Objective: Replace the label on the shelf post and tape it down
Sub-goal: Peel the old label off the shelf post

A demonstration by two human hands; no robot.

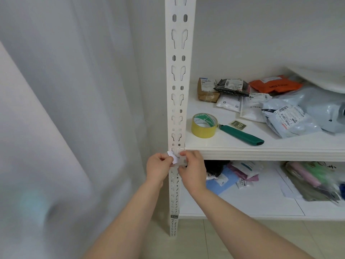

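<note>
left hand [158, 166] pinches crumpled label [172, 157] | right hand [193, 169] pinches tape [182, 159] on post [177, 101]

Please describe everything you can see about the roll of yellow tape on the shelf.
The yellow tape roll is a wide ring of glossy yellow tape. The inner wall of its core is printed green and white. It lies flat, hole upward, on the white shelf, near the front edge and close to the shelf post. The grey tip of the green utility knife seems to touch its right side.
</note>
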